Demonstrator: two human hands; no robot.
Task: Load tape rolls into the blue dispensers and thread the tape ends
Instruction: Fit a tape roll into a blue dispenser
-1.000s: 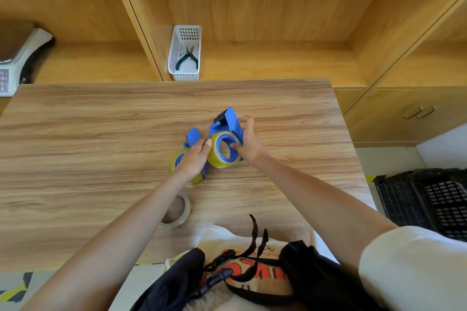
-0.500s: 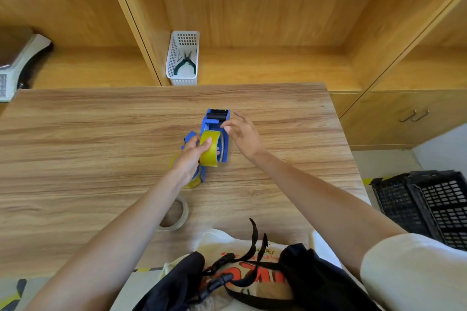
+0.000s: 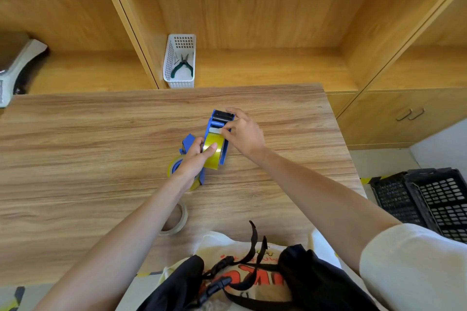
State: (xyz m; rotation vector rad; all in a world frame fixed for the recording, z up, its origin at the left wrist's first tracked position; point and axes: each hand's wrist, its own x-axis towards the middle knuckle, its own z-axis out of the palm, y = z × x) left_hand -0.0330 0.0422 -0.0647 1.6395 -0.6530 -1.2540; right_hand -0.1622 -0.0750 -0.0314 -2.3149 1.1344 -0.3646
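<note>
A blue tape dispenser (image 3: 220,121) stands upright in the middle of the wooden table (image 3: 75,149), its black toothed head pointing away from me. A yellow tape roll (image 3: 214,150) sits in it. My left hand (image 3: 194,159) grips the roll, thumb pressed on its face. My right hand (image 3: 243,131) pinches the tape end at the dispenser's head. A second blue dispenser (image 3: 188,142) with its own yellow roll (image 3: 174,166) lies just left, partly hidden under my left hand. A near-empty clear tape roll (image 3: 183,219) lies closer to me, half covered by my left forearm.
A white basket (image 3: 180,62) with green-handled pliers stands on the shelf behind the table. A grey device (image 3: 17,63) sits on the shelf at far left. Black crates (image 3: 424,199) are on the floor to the right. A black strap harness (image 3: 252,272) hangs at my chest.
The dispenser was turned from lying on its side to upright with its head pointing away. My left hand shifted onto the roll; my right hand moved to the head and pinched the tape end.
</note>
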